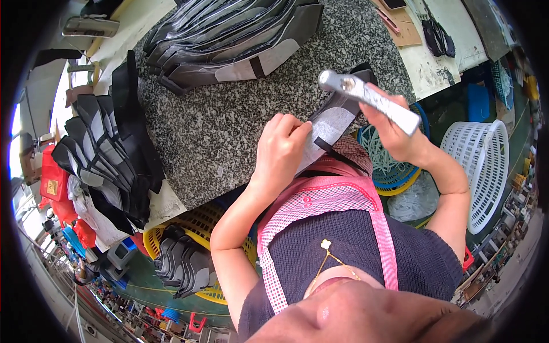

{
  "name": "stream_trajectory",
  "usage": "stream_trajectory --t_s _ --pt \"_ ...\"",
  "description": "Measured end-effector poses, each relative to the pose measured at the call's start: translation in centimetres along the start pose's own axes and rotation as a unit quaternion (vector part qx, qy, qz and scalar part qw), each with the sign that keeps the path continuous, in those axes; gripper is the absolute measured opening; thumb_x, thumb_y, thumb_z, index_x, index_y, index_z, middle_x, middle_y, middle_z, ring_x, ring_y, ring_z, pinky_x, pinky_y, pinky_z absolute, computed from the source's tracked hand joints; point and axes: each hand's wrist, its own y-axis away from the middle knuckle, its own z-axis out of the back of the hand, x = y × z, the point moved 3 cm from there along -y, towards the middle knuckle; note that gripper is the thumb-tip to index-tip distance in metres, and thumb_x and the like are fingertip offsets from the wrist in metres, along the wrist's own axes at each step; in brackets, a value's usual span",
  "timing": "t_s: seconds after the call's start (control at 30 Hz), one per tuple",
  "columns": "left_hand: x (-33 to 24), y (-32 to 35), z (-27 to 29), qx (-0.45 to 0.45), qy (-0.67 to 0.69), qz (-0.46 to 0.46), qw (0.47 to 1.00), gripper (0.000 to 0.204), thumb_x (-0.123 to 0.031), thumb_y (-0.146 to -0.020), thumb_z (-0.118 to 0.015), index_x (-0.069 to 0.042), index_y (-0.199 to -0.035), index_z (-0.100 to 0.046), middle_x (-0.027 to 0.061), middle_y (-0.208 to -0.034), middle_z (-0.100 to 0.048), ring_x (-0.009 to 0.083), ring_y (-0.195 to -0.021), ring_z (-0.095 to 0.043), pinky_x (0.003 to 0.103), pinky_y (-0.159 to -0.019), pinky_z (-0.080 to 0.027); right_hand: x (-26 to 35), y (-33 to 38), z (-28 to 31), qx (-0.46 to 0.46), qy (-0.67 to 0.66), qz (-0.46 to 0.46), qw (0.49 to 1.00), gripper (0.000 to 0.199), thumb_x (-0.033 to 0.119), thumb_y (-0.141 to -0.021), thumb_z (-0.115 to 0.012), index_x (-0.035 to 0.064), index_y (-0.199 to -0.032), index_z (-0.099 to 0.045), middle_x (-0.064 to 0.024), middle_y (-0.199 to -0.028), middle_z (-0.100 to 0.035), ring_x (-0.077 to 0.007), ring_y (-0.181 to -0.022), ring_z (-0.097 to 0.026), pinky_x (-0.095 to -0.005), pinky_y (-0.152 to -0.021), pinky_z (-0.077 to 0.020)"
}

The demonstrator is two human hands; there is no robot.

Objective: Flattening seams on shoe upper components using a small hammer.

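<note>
My right hand (pixel 394 128) is closed around a metal hammer (pixel 377 103), raised over the right part of the stone slab (pixel 200 137). Its rounded end points left, and the grip is mostly hidden. Beneath it, at the slab's front edge, lies a curved grey-and-black sheet piece (pixel 334 123) with a narrow black strap (pixel 340 154) hanging toward my apron. The curled fingers of my left hand (pixel 280 148) hold this piece at its left side. Further back on the slab stands a thick stack of similar grey-and-black pieces (pixel 246 46).
More layered black-and-grey pieces (pixel 108 154) lie at the left edge. Below them a yellow basket (pixel 151 240) holds further pieces. On the right are a basket of pale cords (pixel 383 151), a white basket (pixel 480 160), and a pink cutter (pixel 388 20) on cardboard.
</note>
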Motion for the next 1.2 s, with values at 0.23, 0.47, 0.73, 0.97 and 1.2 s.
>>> stream_trajectory --t_s 0.23,0.47,0.73,0.97,1.2 --pt "-0.9 0.7 -0.7 0.023 -0.112 -0.073 0.991 0.029 -0.007 -0.076 -0.063 0.004 -0.102 -0.067 0.0097 -0.09 -0.055 0.0247 -0.085 -0.055 0.036 -0.073 -0.046 -0.9 0.4 -1.1 0.025 -0.069 -0.059 0.996 0.016 0.003 -0.09 -0.058 -0.0029 -0.104 -0.054 -0.0216 -0.071 -0.055 -0.0383 -0.065 -0.062 -0.0378 -0.057 -0.0449" --pt "1.1 1.2 1.7 0.027 0.027 0.147 0.988 0.012 -0.015 -0.078 -0.078 -0.006 -0.084 -0.075 0.0048 -0.08 -0.068 0.0249 -0.083 -0.06 0.038 -0.071 -0.046 -0.8 0.8 -3.6 0.151 0.029 -0.057 0.986 0.014 0.012 -0.092 -0.055 -0.0001 -0.096 -0.05 -0.0251 -0.069 -0.061 -0.0487 -0.073 -0.062 -0.0568 -0.063 -0.0478" --pt "-0.4 3.2 0.4 -0.056 -0.095 0.003 0.994 0.015 -0.007 -0.074 -0.077 -0.008 -0.088 -0.074 0.0013 -0.085 -0.066 0.022 -0.084 -0.06 0.036 -0.07 -0.045 0.2 1.0 -4.6 0.197 0.032 -0.033 0.979 0.015 0.01 -0.091 -0.056 0.0012 -0.102 -0.054 -0.0237 -0.076 -0.064 -0.0466 -0.076 -0.063 -0.0525 -0.064 -0.0494" --pt "-0.5 4.6 1.1 -0.075 -0.087 0.018 0.993 0.018 -0.006 -0.071 -0.078 -0.007 -0.087 -0.072 0.0011 -0.081 -0.065 0.0222 -0.08 -0.058 0.037 -0.068 -0.046 0.8 -0.5 -4.1 0.173 -0.001 -0.033 0.984 0.015 0.013 -0.093 -0.056 0.0001 -0.1 -0.052 -0.0235 -0.073 -0.061 -0.0465 -0.074 -0.062 -0.0523 -0.062 -0.0492" --pt "0.8 5.0 2.5 -0.018 -0.034 0.064 0.997 0.018 -0.01 -0.079 -0.073 -0.004 -0.095 -0.07 0.0055 -0.088 -0.064 0.0246 -0.083 -0.058 0.035 -0.071 -0.043 1.4 0.3 -5.7 0.274 0.083 -0.025 0.958 0.015 0.014 -0.096 -0.054 0.0 -0.098 -0.049 -0.0235 -0.072 -0.061 -0.0459 -0.074 -0.062 -0.0535 -0.061 -0.0482"
